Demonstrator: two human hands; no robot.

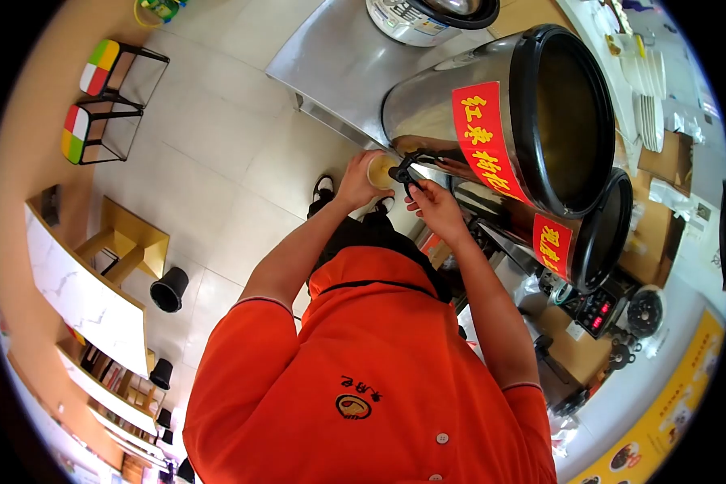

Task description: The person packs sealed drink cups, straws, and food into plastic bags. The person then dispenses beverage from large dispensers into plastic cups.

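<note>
My left hand (358,182) is wrapped round a cup (381,173) with something pale yellow in it. The cup's mouth is right at the black spigot (403,169) of a large steel drink dispenser (427,109). A red label with yellow characters (488,137) is stuck on the dispenser's side. My right hand (436,208) is at the spigot, its fingers closed on the black lever (414,187). Whether liquid is running is too small to tell.
A second dispenser (500,218) with a red label stands beside the first. A steel counter (331,56) carries a rice cooker (415,24). Stools (97,133), a marble-topped table (85,282) and a black bin (169,289) stand across the tiled floor.
</note>
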